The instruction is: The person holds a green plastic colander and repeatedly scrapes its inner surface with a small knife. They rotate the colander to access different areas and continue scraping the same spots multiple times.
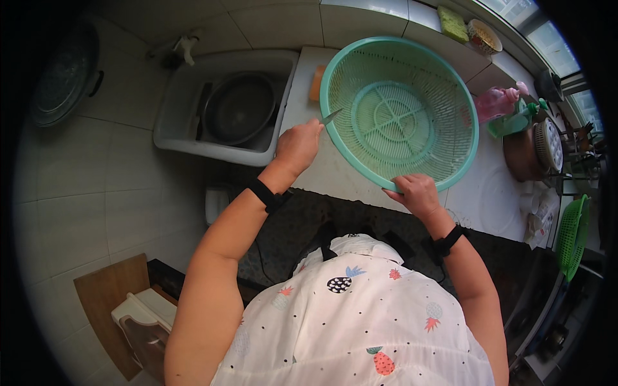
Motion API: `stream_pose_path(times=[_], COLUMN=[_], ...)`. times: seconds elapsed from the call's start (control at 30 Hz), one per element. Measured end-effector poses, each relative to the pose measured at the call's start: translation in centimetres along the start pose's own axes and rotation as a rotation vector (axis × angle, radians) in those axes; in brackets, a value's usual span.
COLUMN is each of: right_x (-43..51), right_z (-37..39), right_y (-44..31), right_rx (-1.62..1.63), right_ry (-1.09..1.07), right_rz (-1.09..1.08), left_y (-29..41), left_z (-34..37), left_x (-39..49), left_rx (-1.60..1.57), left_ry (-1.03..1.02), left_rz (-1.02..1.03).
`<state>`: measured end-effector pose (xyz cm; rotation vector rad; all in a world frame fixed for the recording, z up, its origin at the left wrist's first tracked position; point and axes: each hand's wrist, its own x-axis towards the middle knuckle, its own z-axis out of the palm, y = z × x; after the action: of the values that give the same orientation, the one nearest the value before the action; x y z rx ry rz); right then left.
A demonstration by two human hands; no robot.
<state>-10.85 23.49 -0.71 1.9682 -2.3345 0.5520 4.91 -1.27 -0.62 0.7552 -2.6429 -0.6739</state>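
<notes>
My left hand [299,144] is closed around the handle of a small knife [332,116]. Its blade points up and to the right, over the left rim of a large green plastic colander basket [396,188]; whether the blade touches the rim I cannot tell. The handle is hidden in my fist. With my right hand [416,194] I grip the near rim of the basket, thumb outside and fingers over the edge. The basket appears tilted towards me, and its slotted inside holds nothing.
Left of the counter [309,169] is a sink [166,140] holding a dark pan [240,108], below a tap [186,48]. An orange block [316,83] lies behind the basket's left rim. Pump bottles [497,102] and a pot [524,152] stand to the right. A sponge [453,23] and bowl [484,36] sit on the ledge.
</notes>
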Motion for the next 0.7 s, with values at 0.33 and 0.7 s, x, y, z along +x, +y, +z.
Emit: stream_pose_path(times=[0.33, 0.7], right_x=[0.0, -0.3], right_z=[0.0, 0.1], right_y=[0.1, 0.1], right_rx=[0.015, 0.034], right_ry=[0.014, 0.023], right_rz=[-0.017, -0.016], left_y=[1.2, 0.5], left_z=[-0.9, -0.1], left_x=[0.0, -0.8], left_rx=[-0.054, -0.09], left_ry=[-0.233, -0.212], left_rz=[-0.003, 0.069])
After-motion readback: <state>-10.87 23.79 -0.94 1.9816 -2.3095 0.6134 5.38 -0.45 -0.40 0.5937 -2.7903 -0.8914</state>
